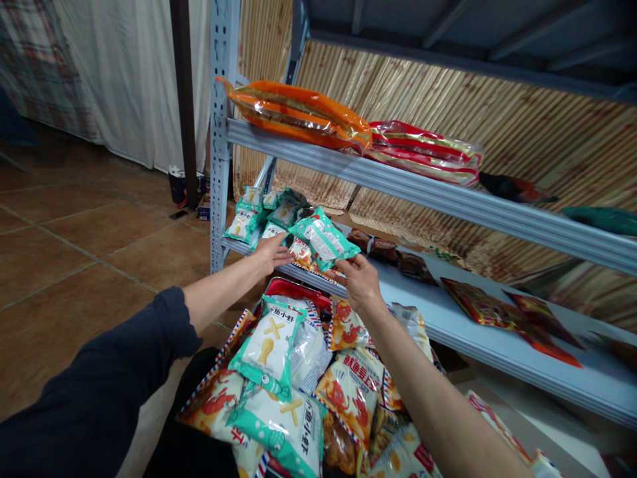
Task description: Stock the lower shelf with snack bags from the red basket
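Observation:
My right hand (pixel 359 279) pinches the near corner of a teal-and-white snack bag (pixel 324 240), its printed back turned up, above the lower shelf's front edge. To the left, my left hand (pixel 273 253) has its fingers stretched out beside the shelf's packets and appears to hold nothing. Several more teal snack bags (pixel 243 222) are piled at the shelf's left end, with an orange-and-white snack bag (pixel 300 252) beneath the held one. Below my arms, a red basket (pixel 283 287) is heaped with teal bags (pixel 271 338) and orange-and-white bags (pixel 351 388).
The grey metal rack has an upright post (pixel 219 146) at left and a middle shelf (pixel 423 189) carrying an orange bag (pixel 298 113) and a red bag (pixel 423 149). Flat dark red packets (pixel 478 304) lie along the lower shelf (pixel 462 338). Tiled floor (pixel 89 226) extends left.

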`<control>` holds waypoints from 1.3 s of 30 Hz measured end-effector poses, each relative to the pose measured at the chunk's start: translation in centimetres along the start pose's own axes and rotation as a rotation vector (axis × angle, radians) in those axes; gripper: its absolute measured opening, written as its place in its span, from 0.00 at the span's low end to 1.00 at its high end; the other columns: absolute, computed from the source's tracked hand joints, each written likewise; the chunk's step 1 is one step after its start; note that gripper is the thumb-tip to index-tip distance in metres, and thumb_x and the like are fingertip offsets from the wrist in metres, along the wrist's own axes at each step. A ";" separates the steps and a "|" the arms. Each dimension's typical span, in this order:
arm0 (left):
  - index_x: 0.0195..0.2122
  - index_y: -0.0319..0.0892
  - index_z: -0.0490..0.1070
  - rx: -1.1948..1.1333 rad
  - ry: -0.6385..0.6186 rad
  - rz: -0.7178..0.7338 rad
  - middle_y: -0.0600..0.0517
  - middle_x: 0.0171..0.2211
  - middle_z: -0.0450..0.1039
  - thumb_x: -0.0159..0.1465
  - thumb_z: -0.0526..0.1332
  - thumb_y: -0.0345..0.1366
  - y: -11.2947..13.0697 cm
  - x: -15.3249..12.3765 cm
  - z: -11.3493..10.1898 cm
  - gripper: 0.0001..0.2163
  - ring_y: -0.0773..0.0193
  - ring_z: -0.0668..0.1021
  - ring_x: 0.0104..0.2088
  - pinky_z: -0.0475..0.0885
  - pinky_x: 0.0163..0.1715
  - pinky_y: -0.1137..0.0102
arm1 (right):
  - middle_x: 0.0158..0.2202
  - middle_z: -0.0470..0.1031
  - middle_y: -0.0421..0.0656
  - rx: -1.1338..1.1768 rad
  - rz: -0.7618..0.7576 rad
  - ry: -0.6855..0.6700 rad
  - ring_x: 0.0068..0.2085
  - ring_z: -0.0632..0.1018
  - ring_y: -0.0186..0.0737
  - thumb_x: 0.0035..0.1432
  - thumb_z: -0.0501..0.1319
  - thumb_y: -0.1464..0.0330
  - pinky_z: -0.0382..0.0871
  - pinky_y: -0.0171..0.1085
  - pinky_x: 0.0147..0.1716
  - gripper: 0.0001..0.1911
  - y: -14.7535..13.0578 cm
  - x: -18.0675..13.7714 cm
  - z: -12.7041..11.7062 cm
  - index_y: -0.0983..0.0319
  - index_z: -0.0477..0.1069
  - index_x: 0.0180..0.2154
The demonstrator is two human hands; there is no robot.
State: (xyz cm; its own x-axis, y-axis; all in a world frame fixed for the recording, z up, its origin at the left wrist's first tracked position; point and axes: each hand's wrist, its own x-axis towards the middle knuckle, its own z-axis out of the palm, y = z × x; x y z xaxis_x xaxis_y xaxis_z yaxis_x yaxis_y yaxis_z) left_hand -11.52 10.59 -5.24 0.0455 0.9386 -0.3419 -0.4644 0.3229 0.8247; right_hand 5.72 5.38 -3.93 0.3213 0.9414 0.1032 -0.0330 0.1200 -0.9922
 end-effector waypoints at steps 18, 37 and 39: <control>0.35 0.37 0.69 -0.248 -0.294 -0.089 0.48 0.26 0.74 0.56 0.57 0.30 -1.3 -1.8 0.7 0.06 0.62 0.76 0.26 0.72 0.33 0.66 | 0.36 0.72 0.46 -1.392 -1.164 -0.462 0.39 0.66 0.42 0.58 0.51 0.72 0.61 0.38 0.38 0.11 0.6 -3.2 -0.1 0.60 0.70 0.38; 0.40 0.44 0.64 -0.102 -0.482 -0.006 0.51 0.30 0.73 0.49 0.63 0.28 -1.6 -0.7 -1.3 0.17 0.61 0.77 0.28 0.73 0.30 0.65 | 0.37 0.75 0.38 -0.010 0.288 -0.301 0.36 0.75 0.35 0.47 0.62 0.62 0.68 0.31 0.29 0.09 0.3 -0.9 3.0 0.57 0.70 0.33; 0.38 0.44 0.64 -0.078 -0.479 0.008 0.51 0.30 0.73 0.49 0.64 0.28 -1.6 -0.7 -1.3 0.16 0.62 0.77 0.27 0.73 0.28 0.65 | 0.35 0.76 0.38 0.003 0.304 -0.295 0.33 0.74 0.34 0.46 0.63 0.63 0.68 0.31 0.28 0.09 0.5 -0.7 3.1 0.58 0.70 0.32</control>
State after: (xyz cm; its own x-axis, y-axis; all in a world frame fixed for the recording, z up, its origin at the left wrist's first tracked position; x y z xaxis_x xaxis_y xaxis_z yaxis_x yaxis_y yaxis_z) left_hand -12.00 9.22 -6.89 0.4351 0.8973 -0.0752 -0.5301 0.3228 0.7841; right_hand 2.53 5.74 -4.28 0.0118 0.9840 -0.1781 -0.0874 -0.1764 -0.9804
